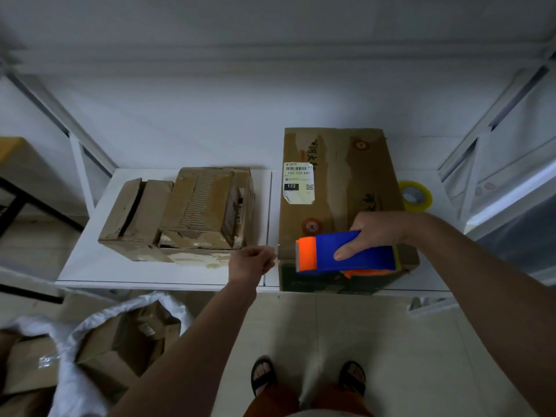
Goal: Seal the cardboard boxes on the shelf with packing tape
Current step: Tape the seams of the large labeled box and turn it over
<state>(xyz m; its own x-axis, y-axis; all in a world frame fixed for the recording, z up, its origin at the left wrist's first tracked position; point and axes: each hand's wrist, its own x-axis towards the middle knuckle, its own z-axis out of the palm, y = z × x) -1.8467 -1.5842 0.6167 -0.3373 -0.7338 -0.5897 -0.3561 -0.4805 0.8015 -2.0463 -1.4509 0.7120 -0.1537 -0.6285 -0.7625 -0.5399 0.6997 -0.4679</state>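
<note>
Both forearms reach to the shelf (180, 275), where right hand (382, 233) fingers wrap the light, rigid tape dispenser (346, 251) over the stiff tall box (340, 188), left hand (252, 263) curled, seemingly pinching slippery tape.

This looks like a small storeroom or parcel-packing corner, not a living space. A white metal shelf (168, 275) with slanted braces stands against a bare white wall. On it sit worn cardboard boxes: a tall box (340, 188) with a barcoded shipping label (298, 182), and left of that box two battered cartons (180, 215). Just right of the tall box lies a roll of yellowish packing tape (416, 196). Below the shelf, on a pale tiled floor, a white sack (81, 350) holds more cardboard.
</note>
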